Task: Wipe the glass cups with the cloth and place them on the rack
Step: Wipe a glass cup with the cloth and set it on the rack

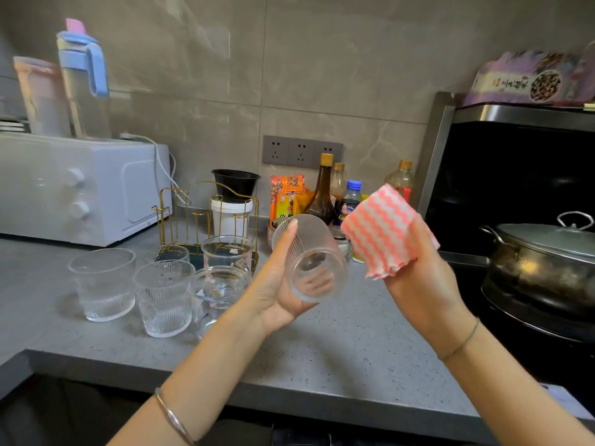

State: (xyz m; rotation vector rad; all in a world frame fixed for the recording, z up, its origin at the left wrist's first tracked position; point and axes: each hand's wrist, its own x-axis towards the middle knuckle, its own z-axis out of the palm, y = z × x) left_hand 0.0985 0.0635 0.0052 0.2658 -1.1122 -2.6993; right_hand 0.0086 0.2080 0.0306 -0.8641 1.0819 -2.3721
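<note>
A: Grey speckled countertop (338, 349), matte, running from a white microwave (80, 188) on the left to a black stove (531, 333) on the right.

B: And the wall?

A: Large grey marbled wall tiles (322, 75), glossy enough to catch reflections, with a dark socket strip (301, 152) low down. Sauce bottles (323, 194) stand against it, and two plastic jugs (83, 82) sit on top of the microwave.

B: Where are the hands?

A: Both are raised above the counter. The left hand (277, 284) is wrapped round a ribbed glass cup (309, 255), tilted with its mouth towards the camera; the fingers show through the glass. The right hand (418, 272) grips a folded pink-and-white cloth (383, 230), just beside the cup but apart from it.

B: The other glasses?

A: Five glass cups (164, 297) stand upright in a cluster on the counter, left of the hands. Behind them is the gold wire rack (206, 217), its pegs bare. Whether the rear two cups rest on its tray, I cannot tell.

B: Anything on the stove?

A: One metal pot (541, 262) with its lid on.
</note>
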